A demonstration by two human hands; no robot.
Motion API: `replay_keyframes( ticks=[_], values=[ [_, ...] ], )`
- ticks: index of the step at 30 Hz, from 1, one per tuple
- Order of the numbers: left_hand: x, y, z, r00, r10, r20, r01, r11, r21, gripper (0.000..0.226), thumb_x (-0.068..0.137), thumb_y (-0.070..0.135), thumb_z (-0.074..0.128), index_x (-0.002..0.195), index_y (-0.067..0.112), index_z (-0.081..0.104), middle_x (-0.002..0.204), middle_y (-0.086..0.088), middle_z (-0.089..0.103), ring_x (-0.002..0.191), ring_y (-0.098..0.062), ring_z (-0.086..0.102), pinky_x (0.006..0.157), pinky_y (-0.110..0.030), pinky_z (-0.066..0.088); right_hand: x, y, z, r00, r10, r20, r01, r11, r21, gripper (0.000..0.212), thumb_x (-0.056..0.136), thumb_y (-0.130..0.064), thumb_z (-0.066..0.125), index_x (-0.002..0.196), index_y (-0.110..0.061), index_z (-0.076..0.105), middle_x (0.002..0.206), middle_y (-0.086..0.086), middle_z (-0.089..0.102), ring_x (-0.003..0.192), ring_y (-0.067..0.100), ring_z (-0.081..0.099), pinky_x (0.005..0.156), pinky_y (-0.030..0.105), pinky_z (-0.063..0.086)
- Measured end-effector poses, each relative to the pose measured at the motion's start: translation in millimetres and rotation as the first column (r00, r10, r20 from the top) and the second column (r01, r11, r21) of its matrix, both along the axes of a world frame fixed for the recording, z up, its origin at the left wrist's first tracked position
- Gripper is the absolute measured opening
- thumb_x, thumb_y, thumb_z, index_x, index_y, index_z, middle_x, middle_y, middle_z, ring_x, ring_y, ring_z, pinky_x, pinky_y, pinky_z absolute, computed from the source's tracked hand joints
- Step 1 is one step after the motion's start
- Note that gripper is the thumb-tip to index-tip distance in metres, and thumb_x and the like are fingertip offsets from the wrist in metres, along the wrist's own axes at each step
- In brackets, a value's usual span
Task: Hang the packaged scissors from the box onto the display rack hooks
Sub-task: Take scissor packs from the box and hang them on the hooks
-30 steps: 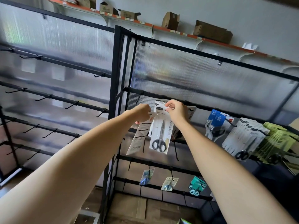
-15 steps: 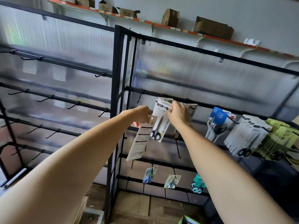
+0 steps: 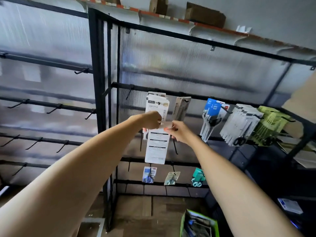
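We hold one scissors pack (image 3: 157, 146) back-side out, our left hand (image 3: 151, 120) and right hand (image 3: 178, 131) pinching its top edge just below the hung stack (image 3: 158, 104) on the rack (image 3: 188, 95). Several hooks are filled; the green box (image 3: 199, 224) below holds more. Print is unreadable.

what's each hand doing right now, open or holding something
Left hand: closed, pinching the top of the scissors package held with its printed back to the camera.
Right hand: closed, pinching the same package's top edge from the other side.
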State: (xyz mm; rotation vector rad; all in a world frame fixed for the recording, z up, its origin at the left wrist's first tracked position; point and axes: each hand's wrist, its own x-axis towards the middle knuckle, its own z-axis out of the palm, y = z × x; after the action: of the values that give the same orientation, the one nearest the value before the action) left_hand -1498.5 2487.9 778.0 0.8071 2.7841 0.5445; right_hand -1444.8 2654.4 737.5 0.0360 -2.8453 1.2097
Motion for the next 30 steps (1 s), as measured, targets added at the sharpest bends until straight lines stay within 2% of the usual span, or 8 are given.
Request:
replay_keyframes(
  ticks=[3, 6, 9, 12, 17, 22, 27, 30],
  values=[
    [1, 19, 1, 0.997, -0.006, -0.075, 0.008, 1.0, 0.021, 0.035, 0.093, 0.001, 0.05, 0.127, 0.004, 0.056, 0.117, -0.016, 0.058, 0.097, -0.03, 0.06, 0.075, -0.033, 0.054, 8, 24, 3, 0.996, -0.071, -0.062, 0.075, 0.995, 0.066, 0.013, 0.092, -0.021, 0.064, 0.082, -0.018, 0.057, 0.08, -0.003, 0.059, 0.077, 0.017, 0.054, 0.068, 0.031, 0.041],
    [0, 35, 2, 0.996, -0.009, -0.087, 0.015, 0.997, 0.071, 0.032, 0.093, 0.007, 0.052, 0.125, 0.006, 0.056, 0.116, -0.008, 0.059, 0.092, -0.022, 0.056, 0.067, -0.027, 0.049, 21, 40, 5, 0.987, -0.117, -0.109, 0.125, 0.99, 0.065, 0.008, 0.093, -0.012, 0.056, 0.099, -0.013, 0.062, 0.092, -0.002, 0.066, 0.089, 0.02, 0.061, 0.084, 0.033, 0.048],
    [0, 52, 2, 0.998, -0.065, -0.015, 0.065, 0.996, 0.06, 0.033, 0.089, -0.004, 0.047, 0.12, 0.002, 0.059, 0.115, -0.011, 0.063, 0.099, -0.026, 0.064, 0.078, -0.034, 0.058, 29, 54, 11, 0.955, -0.208, -0.21, 0.248, 0.95, 0.19, 0.028, 0.091, -0.01, 0.055, 0.068, -0.023, 0.046, 0.075, -0.006, 0.047, 0.073, 0.018, 0.046, 0.059, 0.024, 0.033],
    [-2, 66, 3, 0.997, -0.067, 0.031, 0.064, 0.995, 0.071, 0.032, 0.088, -0.004, 0.048, 0.114, 0.006, 0.064, 0.11, -0.011, 0.068, 0.095, -0.026, 0.068, 0.081, -0.038, 0.059, 27, 69, 10, 0.924, -0.264, -0.277, 0.325, 0.923, 0.205, 0.035, 0.085, -0.013, 0.056, 0.058, -0.019, 0.035, 0.071, 0.002, 0.042, 0.069, 0.022, 0.043, 0.061, 0.029, 0.026],
    [-3, 87, 7, 0.993, -0.091, 0.081, 0.085, 0.994, 0.07, 0.027, 0.091, 0.001, 0.049, 0.114, 0.005, 0.063, 0.102, -0.015, 0.07, 0.081, -0.027, 0.073, 0.069, -0.039, 0.061, 27, 81, 16, 0.872, -0.394, -0.292, 0.418, 0.908, 0.025, 0.024, 0.087, -0.011, 0.053, 0.065, -0.005, 0.049, 0.058, 0.007, 0.044, 0.053, 0.017, 0.034, 0.045, 0.026, 0.021],
    [-6, 104, 11, 0.978, -0.166, 0.125, 0.163, 0.986, 0.038, 0.028, 0.094, 0.001, 0.046, 0.117, 0.004, 0.063, 0.104, -0.014, 0.07, 0.083, -0.026, 0.072, 0.071, -0.042, 0.061, 19, 91, 16, 0.858, -0.481, -0.179, 0.44, 0.869, -0.227, 0.019, 0.089, -0.015, 0.05, 0.073, -0.005, 0.055, 0.065, 0.008, 0.051, 0.059, 0.017, 0.043, 0.052, 0.027, 0.028],
    [-11, 118, 19, 0.978, -0.171, 0.119, 0.168, 0.985, 0.031, 0.024, 0.095, 0.001, 0.049, 0.115, 0.004, 0.062, 0.104, -0.014, 0.069, 0.081, -0.024, 0.071, 0.07, -0.039, 0.061, 13, 102, 20, 0.867, -0.48, -0.136, 0.42, 0.849, -0.321, 0.019, 0.088, -0.016, 0.051, 0.072, -0.011, 0.06, 0.063, 0.005, 0.054, 0.056, 0.015, 0.044, 0.049, 0.021, 0.029],
    [-14, 126, 23, 0.975, -0.185, 0.121, 0.183, 0.983, 0.027, 0.021, 0.095, 0.003, 0.052, 0.113, 0.006, 0.063, 0.108, -0.013, 0.069, 0.083, -0.022, 0.071, 0.069, -0.038, 0.061, 6, 109, 24, 0.862, -0.493, -0.118, 0.413, 0.818, -0.401, 0.025, 0.086, -0.014, 0.054, 0.1, -0.014, 0.074, 0.076, -0.002, 0.064, 0.068, 0.013, 0.053, 0.063, 0.026, 0.04]
  ],
)
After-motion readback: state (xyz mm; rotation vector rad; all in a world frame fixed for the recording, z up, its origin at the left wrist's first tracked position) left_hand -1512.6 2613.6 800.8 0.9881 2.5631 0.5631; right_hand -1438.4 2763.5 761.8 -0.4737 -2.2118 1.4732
